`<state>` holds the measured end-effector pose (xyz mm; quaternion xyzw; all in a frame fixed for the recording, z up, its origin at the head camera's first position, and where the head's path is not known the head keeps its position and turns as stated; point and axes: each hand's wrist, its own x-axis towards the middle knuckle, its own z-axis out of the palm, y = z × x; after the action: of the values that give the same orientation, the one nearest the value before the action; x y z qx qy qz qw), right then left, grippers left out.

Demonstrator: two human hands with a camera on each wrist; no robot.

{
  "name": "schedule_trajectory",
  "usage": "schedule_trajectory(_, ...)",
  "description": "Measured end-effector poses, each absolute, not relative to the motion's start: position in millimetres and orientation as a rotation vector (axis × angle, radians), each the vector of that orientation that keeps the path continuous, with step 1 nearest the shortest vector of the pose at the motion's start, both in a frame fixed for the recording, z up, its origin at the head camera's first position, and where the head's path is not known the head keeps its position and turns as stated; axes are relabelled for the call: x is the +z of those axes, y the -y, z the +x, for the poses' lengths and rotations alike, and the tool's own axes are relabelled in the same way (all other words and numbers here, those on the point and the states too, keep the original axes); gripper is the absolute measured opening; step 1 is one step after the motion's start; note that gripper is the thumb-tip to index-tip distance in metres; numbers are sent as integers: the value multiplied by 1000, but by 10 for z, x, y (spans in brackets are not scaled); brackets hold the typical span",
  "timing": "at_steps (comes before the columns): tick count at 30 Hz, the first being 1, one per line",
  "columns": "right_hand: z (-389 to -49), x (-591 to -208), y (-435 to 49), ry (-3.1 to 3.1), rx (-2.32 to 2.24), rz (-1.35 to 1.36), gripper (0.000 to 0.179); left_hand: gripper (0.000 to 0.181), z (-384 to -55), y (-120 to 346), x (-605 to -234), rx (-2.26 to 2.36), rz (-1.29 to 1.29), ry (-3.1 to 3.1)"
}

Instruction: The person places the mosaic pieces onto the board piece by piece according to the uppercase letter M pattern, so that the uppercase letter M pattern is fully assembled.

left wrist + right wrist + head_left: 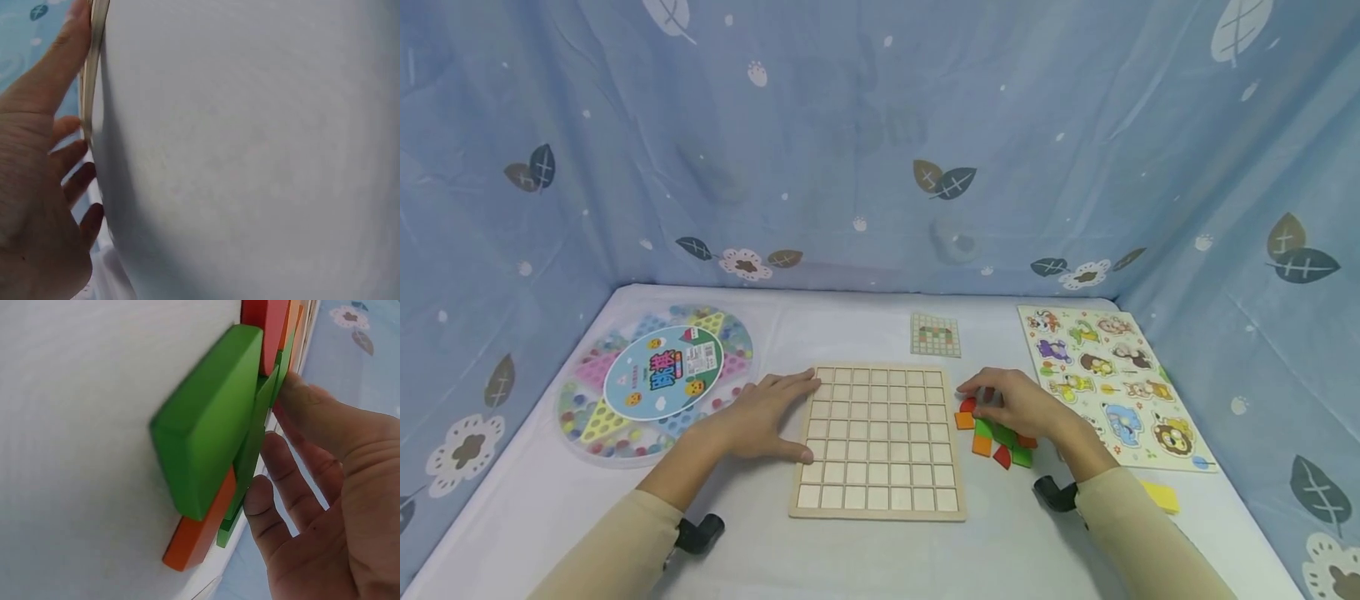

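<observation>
A wooden grid board lies flat in the middle of the table. My left hand rests at its left edge, thumb and fingers spread. In the left wrist view the thumb lies along the board's side. To the right of the board is a small pile of flat coloured pieces: an orange square, a red quarter-round piece and several green pieces. My right hand is over this pile, fingers loosely bent, fingertips right at the pieces. A green piece stands out near the right wrist camera.
Behind the board lies a small pattern card. A round Chinese checkers set sits at the left, and an animal puzzle board at the right. Something yellow lies by the right sleeve. Patterned blue curtains enclose the table.
</observation>
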<state>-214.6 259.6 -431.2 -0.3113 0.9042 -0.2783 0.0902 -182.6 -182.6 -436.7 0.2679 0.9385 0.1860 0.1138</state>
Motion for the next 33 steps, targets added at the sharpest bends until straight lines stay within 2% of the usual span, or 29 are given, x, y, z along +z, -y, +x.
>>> schedule_trajectory(13, -2121, -4233, -2552, -2704, -770, -946, 29, 99, -1818, 1876, -4413, 654, 782, -2715)
schedule_trajectory(21, -2101, -4161, -2493, -2732, -809, -1012, 25, 84, -1738, 1960, -4462, 741, 879, -2708)
schedule_trajectory(33, -2073, -4041, -2252, -2683, -865, -1031, 24, 85, -1730, 1980, -4474, 706, 846, -2671)
